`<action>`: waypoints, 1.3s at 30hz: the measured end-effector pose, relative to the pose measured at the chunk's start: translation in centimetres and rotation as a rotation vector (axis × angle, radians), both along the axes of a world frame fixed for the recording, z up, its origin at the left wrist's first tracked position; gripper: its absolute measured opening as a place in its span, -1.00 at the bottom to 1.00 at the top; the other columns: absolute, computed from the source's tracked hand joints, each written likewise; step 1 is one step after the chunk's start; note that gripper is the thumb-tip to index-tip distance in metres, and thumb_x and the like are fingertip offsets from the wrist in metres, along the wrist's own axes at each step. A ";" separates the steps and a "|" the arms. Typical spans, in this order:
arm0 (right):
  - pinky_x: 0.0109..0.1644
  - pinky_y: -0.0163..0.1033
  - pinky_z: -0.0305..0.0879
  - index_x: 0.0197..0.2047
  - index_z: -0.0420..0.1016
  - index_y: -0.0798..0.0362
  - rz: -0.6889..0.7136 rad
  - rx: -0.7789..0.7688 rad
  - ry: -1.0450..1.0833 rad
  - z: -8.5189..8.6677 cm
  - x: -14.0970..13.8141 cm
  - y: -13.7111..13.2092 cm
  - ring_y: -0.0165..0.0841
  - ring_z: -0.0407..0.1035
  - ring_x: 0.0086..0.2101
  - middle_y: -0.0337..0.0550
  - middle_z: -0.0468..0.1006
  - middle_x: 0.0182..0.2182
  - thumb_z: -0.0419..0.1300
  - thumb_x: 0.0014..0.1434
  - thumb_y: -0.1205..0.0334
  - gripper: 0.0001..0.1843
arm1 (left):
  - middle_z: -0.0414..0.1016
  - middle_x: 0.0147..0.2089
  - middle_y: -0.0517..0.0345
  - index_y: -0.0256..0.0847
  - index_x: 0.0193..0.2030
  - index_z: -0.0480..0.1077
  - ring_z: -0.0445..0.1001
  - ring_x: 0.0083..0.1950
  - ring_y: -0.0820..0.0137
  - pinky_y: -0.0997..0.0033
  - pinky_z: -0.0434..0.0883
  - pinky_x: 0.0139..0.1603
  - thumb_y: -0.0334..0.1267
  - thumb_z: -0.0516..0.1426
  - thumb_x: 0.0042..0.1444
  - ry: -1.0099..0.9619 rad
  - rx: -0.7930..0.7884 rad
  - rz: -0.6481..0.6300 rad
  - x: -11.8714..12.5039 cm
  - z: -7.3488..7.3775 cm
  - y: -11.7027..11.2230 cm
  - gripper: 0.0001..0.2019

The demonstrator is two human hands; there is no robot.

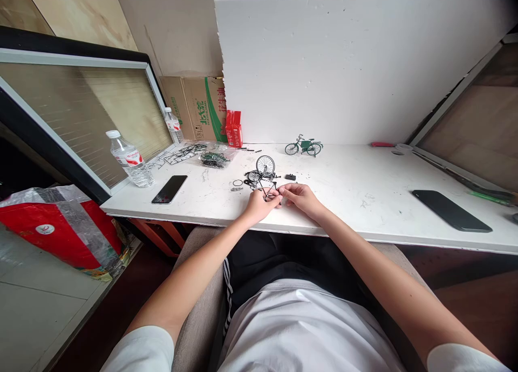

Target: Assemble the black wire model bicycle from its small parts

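Near the front edge of the white table, my left hand point(261, 204) is closed on a small black model bicycle frame point(267, 187). My right hand point(300, 198) meets it from the right, thumb and fingers pinched at the frame's right end; whether a tiny part is between them is hidden. Just behind the hands, a spoked model wheel point(265, 166) stands up by another dark wheel point(254, 176). A thin black ring point(237, 183) and a small grey part point(237, 189) lie to the left. A small black block point(290, 177) lies to the right.
A finished-looking green model bicycle point(303, 145) stands at the back. Parts sprues point(178, 155) and a plastic bag of parts point(216, 157) lie left, near a water bottle point(130, 159) and a phone point(170, 189). Another dark phone-like slab point(451, 210) lies right. A white board point(348, 64) stands behind.
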State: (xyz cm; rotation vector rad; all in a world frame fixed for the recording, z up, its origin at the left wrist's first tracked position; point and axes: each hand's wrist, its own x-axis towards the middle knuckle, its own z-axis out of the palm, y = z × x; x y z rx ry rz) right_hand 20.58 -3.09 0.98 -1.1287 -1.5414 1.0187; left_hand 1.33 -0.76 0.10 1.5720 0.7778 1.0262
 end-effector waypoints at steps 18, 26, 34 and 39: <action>-0.23 -0.23 0.43 -0.22 0.71 0.02 0.035 -0.073 0.043 0.3 0.7 -0.1 -0.33 0.47 -0.33 -0.08 0.69 -0.24 0.41 0.16 -0.21 -0.56 | 0.63 -0.28 0.04 -0.30 -0.24 0.50 0.68 -0.30 0.33 0.42 0.57 -0.22 -0.17 0.36 0.16 -0.022 0.008 -0.051 -0.1 -0.3 0.2 -0.77; -0.24 -0.25 0.42 -0.19 0.71 0.03 0.042 -0.067 0.043 0.7 0.6 -0.4 -0.33 0.46 -0.30 -0.08 0.68 -0.22 0.40 0.18 -0.22 -0.55 | 0.63 -0.25 0.04 -0.30 -0.21 0.50 0.68 -0.30 0.35 0.42 0.58 -0.20 -0.14 0.36 0.16 -0.049 -0.019 -0.082 -0.2 -0.2 0.3 -0.74; -0.27 -0.21 0.44 -0.16 0.71 0.02 -0.029 -0.026 0.065 0.3 0.2 -0.2 -0.26 0.48 -0.26 -0.04 0.68 -0.22 0.35 0.18 -0.34 -0.45 | 0.64 -0.26 0.03 -0.30 -0.17 0.50 0.69 -0.29 0.35 0.44 0.56 -0.23 -0.09 0.38 0.16 -0.068 -0.035 -0.073 -0.1 -0.1 0.5 -0.69; -0.31 -0.23 0.42 -0.21 0.67 0.00 -0.045 -0.020 0.095 0.0 0.2 0.1 -0.25 0.48 -0.26 -0.07 0.65 -0.27 0.34 0.19 -0.35 -0.46 | 0.64 -0.29 0.06 -0.29 -0.16 0.47 0.67 -0.32 0.35 0.43 0.55 -0.25 -0.12 0.38 0.15 -0.073 -0.049 -0.052 0.1 -0.1 0.6 -0.70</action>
